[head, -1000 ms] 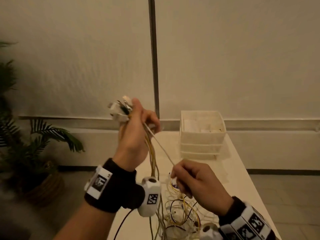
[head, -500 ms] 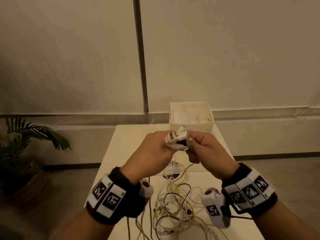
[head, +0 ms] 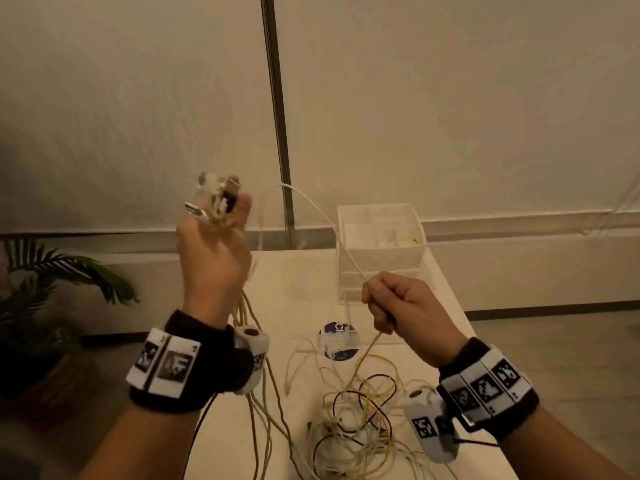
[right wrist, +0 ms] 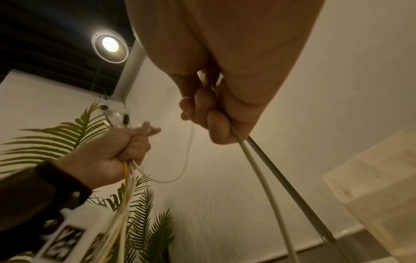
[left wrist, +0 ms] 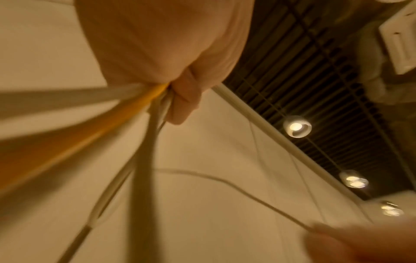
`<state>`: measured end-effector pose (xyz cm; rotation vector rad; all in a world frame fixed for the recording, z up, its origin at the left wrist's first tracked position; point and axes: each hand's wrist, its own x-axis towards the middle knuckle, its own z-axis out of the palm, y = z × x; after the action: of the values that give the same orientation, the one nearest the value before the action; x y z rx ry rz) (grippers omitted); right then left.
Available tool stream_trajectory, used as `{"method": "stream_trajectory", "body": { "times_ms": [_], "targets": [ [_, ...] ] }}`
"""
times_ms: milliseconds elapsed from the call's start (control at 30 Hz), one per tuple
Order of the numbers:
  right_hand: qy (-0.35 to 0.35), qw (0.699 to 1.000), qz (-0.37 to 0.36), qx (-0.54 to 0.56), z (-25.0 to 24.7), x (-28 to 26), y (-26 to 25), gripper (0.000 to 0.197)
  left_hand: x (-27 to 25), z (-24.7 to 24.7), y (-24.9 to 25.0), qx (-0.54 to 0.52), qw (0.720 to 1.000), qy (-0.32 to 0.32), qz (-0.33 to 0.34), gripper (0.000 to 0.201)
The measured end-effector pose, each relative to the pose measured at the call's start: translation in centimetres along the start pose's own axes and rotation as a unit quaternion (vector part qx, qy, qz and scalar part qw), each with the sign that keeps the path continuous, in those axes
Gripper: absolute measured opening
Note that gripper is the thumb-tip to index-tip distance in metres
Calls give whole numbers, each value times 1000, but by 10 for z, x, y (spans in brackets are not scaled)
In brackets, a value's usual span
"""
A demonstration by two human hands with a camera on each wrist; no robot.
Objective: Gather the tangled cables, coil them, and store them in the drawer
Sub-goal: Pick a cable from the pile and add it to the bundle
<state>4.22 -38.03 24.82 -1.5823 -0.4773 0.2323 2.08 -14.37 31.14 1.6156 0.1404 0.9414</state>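
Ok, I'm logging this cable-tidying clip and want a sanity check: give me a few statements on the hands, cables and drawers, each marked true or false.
1. The left hand grips a bundle of cable ends raised above the table. True.
2. The right hand is empty. False: it pinches a white cable arching over to the left hand.
3. A cable tangle lies on the table. True.
4. The drawer unit sits at the table's near edge. False: it stands at the far end.
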Motion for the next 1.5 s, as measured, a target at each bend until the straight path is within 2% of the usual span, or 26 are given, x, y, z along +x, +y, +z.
{"method": "stream_trajectory", "body": {
  "times_ms": [33,67,100,133,167,233,300,367,433,500,567,633,667,733,800,867,900,933,1000,1100,1233,1300,1367,1467,1500],
  "targets": [
    [3,1000,-7,-7,1,4,-3,32,-10,6,2,14,998,-49,47,39],
    [-4,1000,-15,-19,4,8,-8,32,-22,13,8,26,989,-126,71,25],
    [-21,999,-24,-29,7,11,-13,31,-33,19,14,41,971,-219,84,15],
    [-43,998,-33,-31,10,13,-18,30,-44,25,19,54,950,-294,93,13],
    [-60,997,-40,-22,13,14,-23,28,-51,30,21,61,931,-347,100,16],
    [-70,997,-39,3,14,14,-31,26,-51,32,16,80,916,-381,101,20],
    [-75,997,-32,7,11,13,-35,27,-43,29,8,126,912,-370,123,17],
    [-89,995,-33,3,7,8,-35,28,-38,26,3,193,902,-341,181,20],
    [-94,995,-36,6,4,5,-33,26,-35,24,3,207,914,-294,186,28],
    [-87,996,-29,15,1,0,-26,25,-25,18,6,144,957,-227,111,34],
    [-87,996,-7,17,-2,-6,-14,25,-7,6,4,40,992,-111,34,27],
    [-81,996,23,18,-5,-11,-2,26,12,-9,0,-15,1000,-26,-7,30],
    [-74,996,37,21,-6,-12,2,28,16,-13,0,2,1000,-20,-4,33],
    [-59,997,50,25,-6,-10,3,30,10,-9,3,72,994,-65,45,27],
    [-58,997,43,39,-1,-5,-5,29,-8,7,13,103,976,-169,94,7],
    [-63,996,38,58,2,2,-14,26,-30,26,20,128,937,-304,114,20],
    [-66,995,38,70,3,5,-18,24,-38,33,17,130,918,-356,113,21],
    [-72,993,38,87,4,7,-21,23,-42,38,14,133,907,-382,117,17],
    [-89,988,37,118,3,9,-24,22,-42,39,6,128,914,-364,125,10],
    [-107,980,39,163,0,4,-25,24,-33,33,-4,160,924,-311,155,15],
    [-106,975,28,193,1,0,-27,24,-31,32,-4,151,913,-368,92,18],
    [-96,976,24,191,1,1,-27,24,-35,33,-2,162,913,-359,101,23],
    [-97,979,19,180,-1,0,-24,23,-35,32,3,184,926,-306,119,22],
    [-117,974,41,188,-6,-16,-2,27,-9,14,-2,91,981,-165,51,12],
    [-122,973,58,188,-7,-26,9,31,1,4,-4,60,991,-115,38,11]
  ]
}}
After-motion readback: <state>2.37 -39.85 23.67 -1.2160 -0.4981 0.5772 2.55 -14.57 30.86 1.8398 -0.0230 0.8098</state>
